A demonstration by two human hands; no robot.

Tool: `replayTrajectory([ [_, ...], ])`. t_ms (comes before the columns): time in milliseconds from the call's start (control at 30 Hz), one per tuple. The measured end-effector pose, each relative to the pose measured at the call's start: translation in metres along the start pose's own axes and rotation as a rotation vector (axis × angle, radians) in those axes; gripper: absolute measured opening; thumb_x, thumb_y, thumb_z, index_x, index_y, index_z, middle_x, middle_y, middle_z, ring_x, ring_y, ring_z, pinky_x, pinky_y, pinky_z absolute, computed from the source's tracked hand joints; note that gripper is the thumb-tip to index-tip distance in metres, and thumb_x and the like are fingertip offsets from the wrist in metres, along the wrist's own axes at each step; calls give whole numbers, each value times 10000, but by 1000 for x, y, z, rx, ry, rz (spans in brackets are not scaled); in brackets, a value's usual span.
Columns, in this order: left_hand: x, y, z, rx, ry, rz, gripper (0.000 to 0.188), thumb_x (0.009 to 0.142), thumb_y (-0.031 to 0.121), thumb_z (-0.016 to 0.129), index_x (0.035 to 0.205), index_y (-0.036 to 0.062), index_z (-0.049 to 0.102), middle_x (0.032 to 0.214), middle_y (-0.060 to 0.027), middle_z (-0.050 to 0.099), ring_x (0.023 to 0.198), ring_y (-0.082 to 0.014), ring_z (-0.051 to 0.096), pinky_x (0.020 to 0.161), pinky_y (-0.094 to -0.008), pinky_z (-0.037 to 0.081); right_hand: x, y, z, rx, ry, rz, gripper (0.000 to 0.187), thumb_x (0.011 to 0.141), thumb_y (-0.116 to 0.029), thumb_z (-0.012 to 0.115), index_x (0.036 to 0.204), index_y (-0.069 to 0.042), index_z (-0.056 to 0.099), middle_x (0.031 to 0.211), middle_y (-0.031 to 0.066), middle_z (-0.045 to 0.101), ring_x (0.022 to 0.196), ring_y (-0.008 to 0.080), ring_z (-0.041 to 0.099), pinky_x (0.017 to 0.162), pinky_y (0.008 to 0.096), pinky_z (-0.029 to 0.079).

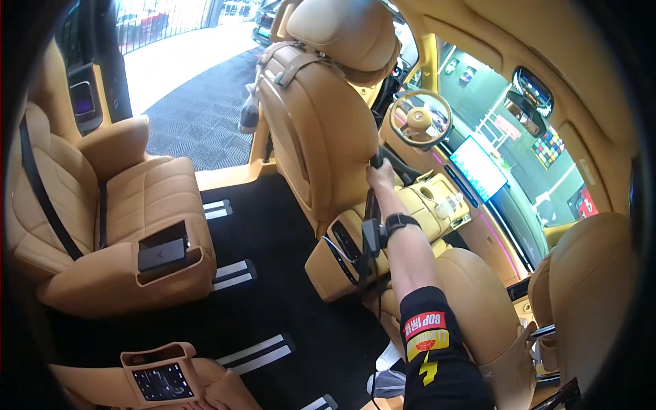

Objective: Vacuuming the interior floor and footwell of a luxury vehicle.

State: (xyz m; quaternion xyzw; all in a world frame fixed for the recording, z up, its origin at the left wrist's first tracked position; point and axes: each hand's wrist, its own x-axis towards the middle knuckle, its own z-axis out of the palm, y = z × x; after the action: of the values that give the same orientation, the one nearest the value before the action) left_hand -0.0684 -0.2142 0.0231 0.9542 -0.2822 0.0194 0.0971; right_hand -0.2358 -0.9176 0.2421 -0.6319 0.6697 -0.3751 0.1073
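Armrest bin (204, 265) holding dark box (162, 255), right hand (381, 176) gripping black tool (371, 238)

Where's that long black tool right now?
In the head view, just right of centre: the black tool is in the person's right hand, beside the tan seat back and left of the black wristwatch.
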Motion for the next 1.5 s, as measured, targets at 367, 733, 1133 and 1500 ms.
replayTrajectory([
  [367,3,1,7,26,61,26,540,931,422,435,1339,80,525,1376,-200,508,1352,-404,380,1150,-625,191,3,-36,-21,61,34,-36,609,801,-238,647,1378,-131,484,1203,205,659,1115,373,635,954,454,489],
  [733,8,20,-17,93,106,114,530,911,345,565,1364,80,491,1428,-191,446,1341,-318,413,1107,-527,309,-6,-101,-64,181,74,-464,700,801,-272,642,1422,-20,437,1333,237,572,1253,361,547,1072,430,410],
  [1133,5,10,6,-20,100,31,460,969,314,395,1347,74,500,1522,-127,389,1434,-318,302,1193,-532,139,-273,-251,-87,824,-183,-723,729,880,-132,625,1446,143,258,1463,350,355,1386,464,345,1173,441,266],
  [1500,-1,8,10,-76,204,53,438,973,312,459,1332,76,545,1469,-114,471,1385,-308,374,1167,-505,204,-379,-92,-149,859,-612,-369,716,899,-87,654,1472,108,272,1068,147,637,827,185,652,717,294,542],
])
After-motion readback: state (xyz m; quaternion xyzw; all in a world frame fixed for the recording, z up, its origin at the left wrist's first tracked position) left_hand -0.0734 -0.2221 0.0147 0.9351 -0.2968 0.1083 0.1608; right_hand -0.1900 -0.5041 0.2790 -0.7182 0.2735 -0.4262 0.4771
